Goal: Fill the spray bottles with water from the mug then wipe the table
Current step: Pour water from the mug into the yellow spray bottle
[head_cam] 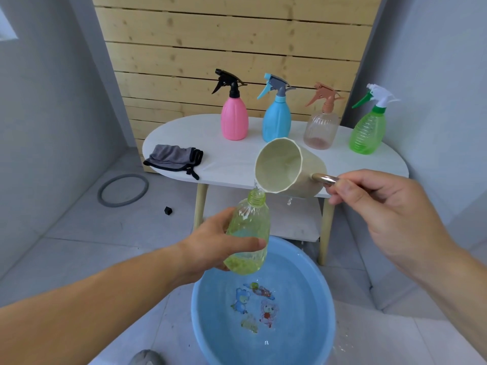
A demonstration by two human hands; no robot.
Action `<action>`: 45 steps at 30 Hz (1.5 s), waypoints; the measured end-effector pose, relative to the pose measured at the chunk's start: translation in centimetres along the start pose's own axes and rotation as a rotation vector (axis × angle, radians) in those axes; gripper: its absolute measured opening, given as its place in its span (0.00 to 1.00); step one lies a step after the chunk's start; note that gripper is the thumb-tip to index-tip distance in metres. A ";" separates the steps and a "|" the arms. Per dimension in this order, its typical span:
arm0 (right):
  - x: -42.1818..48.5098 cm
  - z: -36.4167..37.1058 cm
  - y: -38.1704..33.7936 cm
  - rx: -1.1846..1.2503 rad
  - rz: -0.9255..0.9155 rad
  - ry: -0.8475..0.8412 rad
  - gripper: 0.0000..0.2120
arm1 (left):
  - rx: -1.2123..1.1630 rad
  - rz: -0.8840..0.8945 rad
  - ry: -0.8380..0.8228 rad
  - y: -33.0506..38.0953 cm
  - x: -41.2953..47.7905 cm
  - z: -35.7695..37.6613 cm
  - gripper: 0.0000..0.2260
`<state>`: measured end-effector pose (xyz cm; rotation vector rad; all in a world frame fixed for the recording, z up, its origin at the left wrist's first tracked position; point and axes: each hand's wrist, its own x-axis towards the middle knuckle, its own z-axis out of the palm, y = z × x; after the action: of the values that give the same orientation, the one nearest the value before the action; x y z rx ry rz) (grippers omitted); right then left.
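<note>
The left hand (210, 243) grips the uncapped bottle (247, 233) over the basin (311, 272), likely so spills land there. The right hand (369, 196) pinches the mug (284, 167) handle, tipping its lip onto the neck.

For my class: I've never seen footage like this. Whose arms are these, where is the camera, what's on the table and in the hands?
This is one picture, from a camera on a person's head looking down at their bare hands; there is no machine. The left hand grips a capless bottle above a basin. The right hand tips a mug by its handle, pouring water into the bottle. On the table are a cloth and a pink bottle, blue bottle, brown bottle and green bottle, all with spray heads.
</note>
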<state>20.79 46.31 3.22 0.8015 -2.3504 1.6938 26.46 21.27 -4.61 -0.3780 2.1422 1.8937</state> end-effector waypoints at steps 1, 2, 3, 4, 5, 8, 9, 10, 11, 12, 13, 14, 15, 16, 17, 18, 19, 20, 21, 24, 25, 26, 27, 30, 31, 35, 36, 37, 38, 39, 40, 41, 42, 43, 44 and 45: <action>0.0 0.0 0.0 0.001 0.001 0.001 0.10 | 0.001 0.000 0.002 0.0 0.0 0.1 0.28; 0.0 0.0 -0.1 0.004 0.003 0.001 0.10 | 0.000 -0.001 0.004 0.0 0.1 0.1 0.28; 0.0 0.0 -0.1 0.004 0.005 0.001 0.09 | -0.001 -0.003 0.005 0.1 0.1 0.2 0.29; 0.0 0.0 -0.2 0.002 0.007 0.001 0.09 | 0.000 -0.004 0.005 0.1 0.1 0.2 0.29; 0.0 0.0 -0.2 -0.001 0.009 0.001 0.09 | 0.001 -0.005 0.003 0.0 0.1 0.2 0.29; -0.1 0.0 -0.4 -0.004 0.010 0.000 0.09 | 0.000 -0.004 0.000 -0.1 0.1 0.3 0.26; 0.0 0.0 -0.4 -0.005 0.010 0.000 0.09 | -0.002 -0.004 0.002 -0.1 0.1 0.3 0.26; 0.0 0.0 -0.3 -0.007 0.008 0.000 0.09 | -0.003 -0.003 0.004 0.0 0.1 0.3 0.26; 0.0 0.0 -0.3 -0.010 0.002 0.000 0.08 | -0.002 -0.003 0.004 -0.1 0.2 0.3 0.27; 0.0 0.0 -0.3 -0.016 -0.006 0.003 0.07 | 0.001 -0.003 0.003 -0.1 0.2 0.3 0.27; -0.1 0.0 -0.2 -0.024 -0.012 0.005 0.07 | 0.003 -0.004 0.003 -0.1 0.2 0.3 0.28; -0.1 0.0 -0.2 -0.030 -0.017 0.008 0.07 | 0.003 -0.004 0.004 -0.1 0.2 0.3 0.29; -0.1 0.0 -0.2 -0.033 -0.021 0.009 0.08 | 0.001 -0.005 0.006 -0.2 0.2 0.3 0.30; -0.1 0.0 -0.2 -0.035 -0.024 0.009 0.08 | 0.001 -0.005 0.008 -0.2 0.2 0.4 0.30; -0.1 0.0 -0.2 -0.038 -0.027 0.010 0.08 | 0.000 -0.004 0.009 -0.2 0.2 0.4 0.30; -0.1 0.0 -0.2 -0.043 -0.032 0.010 0.08 | -0.002 -0.003 0.010 -0.2 0.2 0.4 0.28; -0.1 0.0 -0.2 -0.046 -0.038 0.010 0.07 | -0.004 -0.003 0.008 -0.2 0.2 0.4 0.26; -0.1 0.0 -0.2 -0.046 -0.041 0.010 0.07 | -0.004 -0.003 0.007 -0.3 0.2 0.4 0.25; -0.1 0.0 -0.2 -0.045 -0.042 0.011 0.07 | -0.005 -0.003 0.006 -0.3 0.3 0.4 0.25; -0.1 -0.1 -0.2 -0.045 -0.038 0.011 0.07 | -0.010 -0.006 0.009 -0.3 0.4 0.5 0.27; -0.1 0.0 -0.2 -0.048 -0.039 0.011 0.07 | -0.012 -0.007 0.008 -0.3 0.5 0.5 0.27; -0.1 0.0 -0.1 -0.050 -0.041 0.011 0.07 | -0.014 -0.007 0.006 -0.3 0.5 0.5 0.28; -0.1 0.0 -0.1 -0.051 -0.045 0.011 0.07 | -0.018 -0.004 0.005 -0.3 0.5 0.5 0.28; -0.1 -0.1 -0.1 -0.057 -0.054 0.010 0.06 | -0.021 -0.002 0.005 -0.4 0.5 0.5 0.27; -0.1 -0.1 0.0 -0.059 -0.056 0.010 0.06 | -0.020 -0.002 0.002 -0.5 0.6 0.5 0.27; -0.1 0.0 0.1 -0.056 -0.058 0.011 0.07 | -0.018 -0.006 -0.002 -0.5 0.6 0.4 0.28; -0.1 0.0 0.1 -0.061 -0.063 0.010 0.07 | -0.017 -0.006 -0.001 -0.4 0.6 0.4 0.27; -0.1 0.0 0.1 -0.069 -0.069 0.008 0.07 | -0.015 -0.006 0.001 -0.4 0.6 0.4 0.27; -0.1 0.0 0.1 -0.076 -0.074 0.008 0.07 | -0.013 -0.006 0.004 -0.5 0.6 0.4 0.27; -0.1 0.0 0.1 -0.080 -0.077 0.008 0.07 | -0.012 -0.004 0.006 -0.5 0.6 0.4 0.27; -0.1 0.0 0.1 -0.082 -0.077 0.008 0.07 | -0.013 -0.004 0.007 -0.5 0.6 0.4 0.27; -0.1 0.0 0.1 -0.084 -0.077 0.008 0.07 | -0.015 -0.005 0.006 -0.5 0.6 0.4 0.27; -0.1 0.0 0.2 -0.087 -0.079 0.008 0.07 | -0.018 -0.005 0.004 -0.5 0.6 0.4 0.26; -0.1 0.0 0.2 -0.091 -0.081 0.009 0.07 | -0.020 -0.004 0.001 -0.5 0.6 0.4 0.26; -0.2 0.0 0.2 -0.094 -0.084 0.010 0.07 | -0.021 -0.004 -0.002 -0.5 0.6 0.5 0.26; -0.2 0.0 0.2 -0.098 -0.088 0.011 0.07 | -0.023 -0.002 -0.003 -0.5 0.6 0.5 0.26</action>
<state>20.84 46.42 3.02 0.8630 -2.3334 1.5327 26.07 21.66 -5.35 -0.3819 2.1189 1.9177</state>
